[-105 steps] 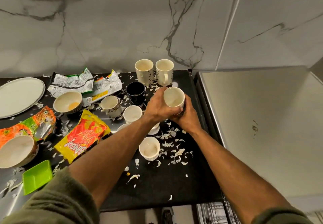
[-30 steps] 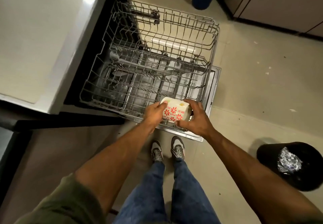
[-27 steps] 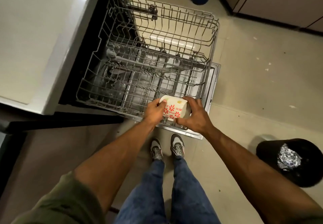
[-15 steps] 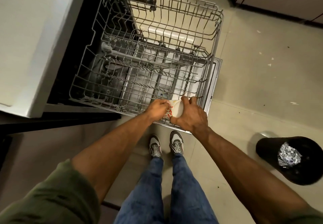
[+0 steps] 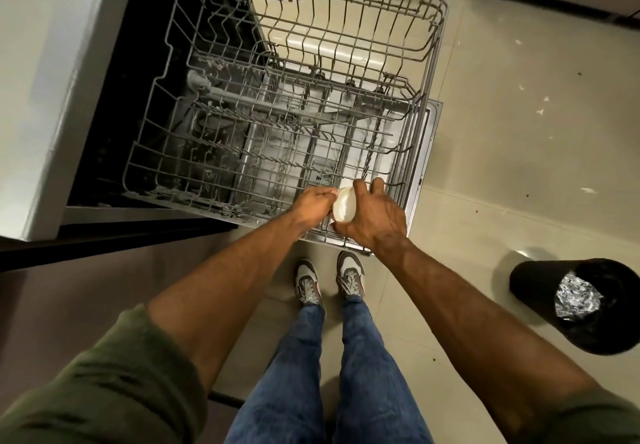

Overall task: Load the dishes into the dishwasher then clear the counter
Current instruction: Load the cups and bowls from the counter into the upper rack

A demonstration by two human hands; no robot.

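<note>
A white mug (image 5: pixel 344 204) with a red flower print sits between both my hands at the near right corner of the lower dishwasher rack (image 5: pixel 221 170). My left hand (image 5: pixel 313 203) grips its left side and my right hand (image 5: pixel 372 217) wraps its right side and top. Most of the mug is hidden by my fingers. The grey wire upper rack (image 5: pixel 349 18) is pulled out further back and holds nothing that I can see.
The open dishwasher door (image 5: pixel 424 153) lies under the racks. A white appliance top (image 5: pixel 45 73) is at the left. A black bin (image 5: pixel 575 305) with crumpled foil stands on the floor at the right. My feet are just below the rack.
I carried the mug from the counter to the dishwasher. Over the last second both hands lowered it into the near corner of the lower rack, and its flower print is now covered.
</note>
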